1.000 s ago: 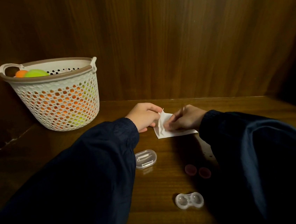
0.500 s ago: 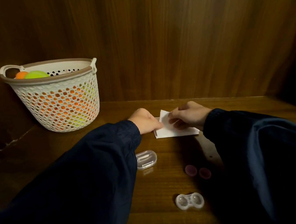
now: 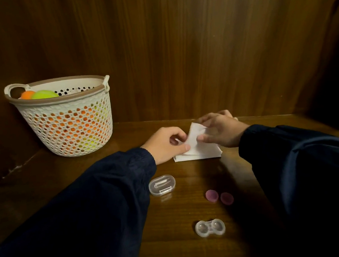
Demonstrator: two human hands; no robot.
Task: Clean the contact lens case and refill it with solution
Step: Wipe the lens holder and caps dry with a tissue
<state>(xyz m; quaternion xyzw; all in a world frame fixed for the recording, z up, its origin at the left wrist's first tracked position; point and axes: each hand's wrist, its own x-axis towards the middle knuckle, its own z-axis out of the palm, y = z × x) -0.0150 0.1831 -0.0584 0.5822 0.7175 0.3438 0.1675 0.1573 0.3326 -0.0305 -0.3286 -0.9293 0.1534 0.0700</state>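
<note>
A clear two-well contact lens case [image 3: 210, 228] lies open on the wooden table near me. Its two purple caps [image 3: 219, 196] sit side by side a little farther away. A white tissue [image 3: 195, 146] lies at the far middle of the table, with one layer lifted. My left hand [image 3: 166, 144] pinches the tissue's left edge between thumb and fingers. My right hand [image 3: 220, 130] pinches the raised layer from the right. A small clear oval box [image 3: 162, 185] with a white applicator inside rests beside my left sleeve.
A white perforated basket [image 3: 67, 116] with orange and green balls stands at the far left against the wooden wall. Wooden panels close off the back and left. The table's right side falls into dark shadow.
Both hands stayed on the tissue. The right hand has lifted and spread, peeling a layer upward; the left hand's thumb now pins the left edge.
</note>
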